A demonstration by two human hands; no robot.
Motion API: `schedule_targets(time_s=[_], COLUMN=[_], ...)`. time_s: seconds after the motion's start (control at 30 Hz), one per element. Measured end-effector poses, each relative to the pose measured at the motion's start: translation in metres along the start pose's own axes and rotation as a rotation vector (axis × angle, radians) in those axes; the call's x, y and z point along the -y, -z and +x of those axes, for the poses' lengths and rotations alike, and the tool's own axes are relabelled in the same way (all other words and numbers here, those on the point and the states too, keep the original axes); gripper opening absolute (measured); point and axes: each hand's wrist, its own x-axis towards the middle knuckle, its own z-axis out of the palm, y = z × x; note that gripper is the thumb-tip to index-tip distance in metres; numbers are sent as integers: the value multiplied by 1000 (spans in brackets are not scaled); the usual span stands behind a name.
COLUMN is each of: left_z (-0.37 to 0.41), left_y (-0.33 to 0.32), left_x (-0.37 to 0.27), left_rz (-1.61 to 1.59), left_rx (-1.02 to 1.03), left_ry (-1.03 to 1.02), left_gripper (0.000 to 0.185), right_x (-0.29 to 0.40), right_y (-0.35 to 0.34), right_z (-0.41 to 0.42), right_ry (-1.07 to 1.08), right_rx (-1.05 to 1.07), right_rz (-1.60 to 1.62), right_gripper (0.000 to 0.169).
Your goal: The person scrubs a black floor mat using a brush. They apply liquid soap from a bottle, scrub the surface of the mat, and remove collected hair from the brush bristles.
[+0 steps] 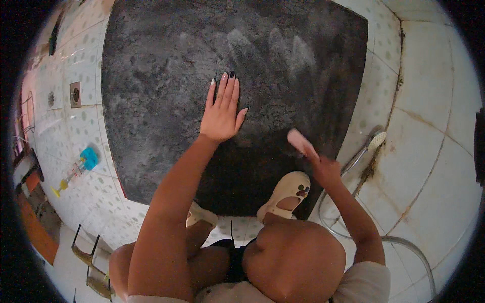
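Note:
A large black mat or rug (159,113) lies on the tiled floor, with pale whitish smears across its far half. My left hand (221,119) rests palm down near its middle, fingers stretched forward and slightly apart. To the right, my right hand (326,172) grips the handle of a pink brush (299,141) above the mat's near right part. The brush is blurred, so its bristles and any contact with the mat cannot be made out. A cream clog (290,193) on my right foot stands on the mat's near edge, close to the brush.
A chrome shower head (377,140) with a flexible hose (409,244) lies along the stained tiled wall (420,125) at right. Left of the mat are a clear-and-yellow plastic item with a blue end (89,158), a square floor drain (75,94) and, lower down, a rack (85,257).

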Motion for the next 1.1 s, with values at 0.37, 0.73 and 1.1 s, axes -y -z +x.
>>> schedule_targets(time_s=[0.37, 0.73, 1.1], left_z=[5, 0, 1], left_y=[1, 2, 2], left_x=[0, -3, -11], left_rz=[27, 27, -2], left_rx=[20, 5, -179], left_ry=[-13, -1, 85], left_gripper=[68, 68, 59], right_x=[31, 2, 20], right_y=[13, 6, 4], right_z=[212, 14, 171], right_ry=[-308, -183, -420], right_rx=[-293, 166, -180], right_rz=[-47, -34, -19], right_gripper=[62, 79, 68])
